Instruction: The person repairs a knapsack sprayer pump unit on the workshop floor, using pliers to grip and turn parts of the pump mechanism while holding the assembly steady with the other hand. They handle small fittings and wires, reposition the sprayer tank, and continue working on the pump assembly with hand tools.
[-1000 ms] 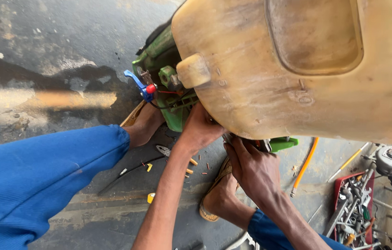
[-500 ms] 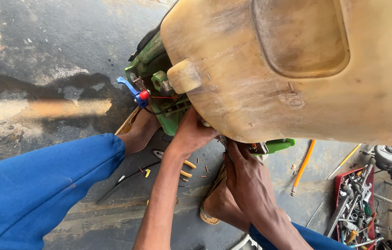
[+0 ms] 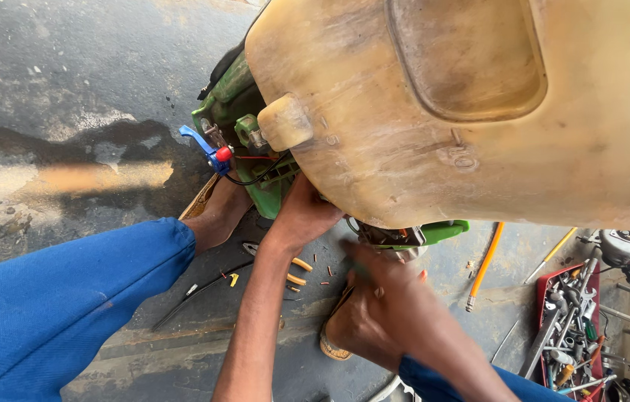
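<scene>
A large, yellowed, translucent plastic tank (image 3: pixel 478 112) with a stubby capped spout sits tilted atop a green plastic machine frame (image 3: pixel 255 141), which bears a blue lever, a red knob and black wiring, above stained concrete

No labels, signs or screens in view. One container noted: a red tray (image 3: pixel 553 298) at lower right on the floor, open-topped, roughly rectangular, filled with mixed metal tools and small parts. A moulded raised mark (image 3: pixel 462 158) sits on the side of the yellowed plastic tank (image 3: pixel 478 112), same colour as the tank wall, near the middle of the frame; not a printed label
</scene>
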### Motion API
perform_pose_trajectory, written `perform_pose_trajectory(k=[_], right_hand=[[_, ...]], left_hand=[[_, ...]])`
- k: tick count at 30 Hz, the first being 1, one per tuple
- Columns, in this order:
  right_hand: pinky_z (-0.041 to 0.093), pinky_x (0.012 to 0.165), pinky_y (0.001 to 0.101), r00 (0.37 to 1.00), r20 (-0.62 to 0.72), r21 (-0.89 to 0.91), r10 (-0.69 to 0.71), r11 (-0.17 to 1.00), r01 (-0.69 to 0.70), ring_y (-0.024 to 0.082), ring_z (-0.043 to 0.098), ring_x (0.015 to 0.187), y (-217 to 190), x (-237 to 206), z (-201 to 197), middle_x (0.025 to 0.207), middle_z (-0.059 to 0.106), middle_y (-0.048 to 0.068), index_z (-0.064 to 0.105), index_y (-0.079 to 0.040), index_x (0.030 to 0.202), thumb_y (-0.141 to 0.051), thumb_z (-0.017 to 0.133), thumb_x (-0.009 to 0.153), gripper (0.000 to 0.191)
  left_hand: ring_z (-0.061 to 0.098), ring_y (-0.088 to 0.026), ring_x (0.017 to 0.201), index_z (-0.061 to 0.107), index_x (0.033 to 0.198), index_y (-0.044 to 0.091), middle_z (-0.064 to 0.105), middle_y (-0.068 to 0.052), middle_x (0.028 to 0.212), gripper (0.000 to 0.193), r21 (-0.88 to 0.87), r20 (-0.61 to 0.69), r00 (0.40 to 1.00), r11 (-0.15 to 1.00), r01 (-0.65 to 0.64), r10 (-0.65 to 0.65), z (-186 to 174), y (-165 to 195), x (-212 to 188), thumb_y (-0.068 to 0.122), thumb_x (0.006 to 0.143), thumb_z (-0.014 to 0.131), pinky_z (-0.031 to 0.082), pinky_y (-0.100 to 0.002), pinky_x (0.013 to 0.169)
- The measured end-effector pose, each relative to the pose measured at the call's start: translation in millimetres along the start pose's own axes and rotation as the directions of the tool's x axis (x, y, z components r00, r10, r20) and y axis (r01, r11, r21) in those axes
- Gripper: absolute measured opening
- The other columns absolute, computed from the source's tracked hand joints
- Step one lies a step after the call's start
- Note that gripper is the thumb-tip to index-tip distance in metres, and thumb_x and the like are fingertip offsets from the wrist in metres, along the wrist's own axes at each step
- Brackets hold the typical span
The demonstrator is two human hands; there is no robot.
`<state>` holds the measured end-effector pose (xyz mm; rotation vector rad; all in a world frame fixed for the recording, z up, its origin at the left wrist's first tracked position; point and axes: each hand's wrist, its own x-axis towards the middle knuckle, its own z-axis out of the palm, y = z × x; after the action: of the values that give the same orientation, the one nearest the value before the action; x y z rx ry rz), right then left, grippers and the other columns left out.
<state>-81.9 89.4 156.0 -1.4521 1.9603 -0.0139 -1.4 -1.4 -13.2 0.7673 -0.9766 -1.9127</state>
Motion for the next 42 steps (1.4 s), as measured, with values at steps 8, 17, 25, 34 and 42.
perform_pose_trajectory(k=[8,17,25,34,42], right_hand=[[0.053,0.082,0.0428,0.973,0.053,0.087,-0.224,0.972,0.219,0.039,0.067,0.098,47,1,10,0.103,0.071,0.022,0.064,-0.004,0.129,0.003,0.061,0.078,0.051],[0.048,0.081,0.0356,0.777,0.588,0.809,-0.224,0.139,-0.572,0.024,0.062,0.094,103,-6,75,0.108,0.060,0.018,0.044,0.005,0.151,0.014,0.061,0.087,0.067],[0.057,0.078,0.0331,0.747,0.653,0.757,-0.125,0.144,-0.638,0.023,0.071,0.093,65,-8,85,0.126,0.065,0.018,0.024,-0.019,0.156,0.008,0.056,0.088,0.079],[0.063,0.073,0.0309,0.991,0.110,0.729,0.082,0.670,-0.137,0.020,0.077,0.087,72,6,72,0.111,0.071,0.013,0.044,0.001,0.139,0.003,0.049,0.097,0.043],[0.058,0.068,0.0393,0.991,-0.135,0.133,-0.003,0.991,0.021,0.032,0.074,0.089,35,10,27,0.097,0.075,0.021,0.056,0.000,0.134,-0.005,0.059,0.095,0.040]], left_hand=[[0.067,-0.010,0.072,0.073,0.099,-0.004,0.074,-0.004,0.084,0.013,-0.080,0.037,0.985,0.982,0.174,-0.171,-15,5,-9,0.001,0.087,0.075,0.055,-0.028,0.064],[0.069,-0.009,0.076,0.076,0.101,-0.004,0.076,-0.004,0.086,0.016,0.017,0.036,0.971,0.972,0.236,-0.236,-36,16,-24,0.004,0.087,0.077,0.060,-0.028,0.066],[0.069,-0.008,0.080,0.076,0.104,-0.003,0.078,-0.005,0.090,0.018,0.063,0.004,0.985,0.983,0.171,-0.171,-38,26,-31,0.003,0.087,0.077,0.059,-0.026,0.072],[0.076,-0.010,0.080,0.078,0.097,0.000,0.080,-0.006,0.087,0.013,0.336,-0.061,0.994,0.940,-0.062,0.088,-28,51,-36,0.002,0.084,0.076,0.063,-0.027,0.075],[0.081,-0.014,0.080,0.079,0.091,0.002,0.080,-0.009,0.085,0.013,0.435,-0.054,0.986,0.893,-0.119,0.157,-20,71,-40,0.004,0.078,0.080,0.063,-0.027,0.075]])
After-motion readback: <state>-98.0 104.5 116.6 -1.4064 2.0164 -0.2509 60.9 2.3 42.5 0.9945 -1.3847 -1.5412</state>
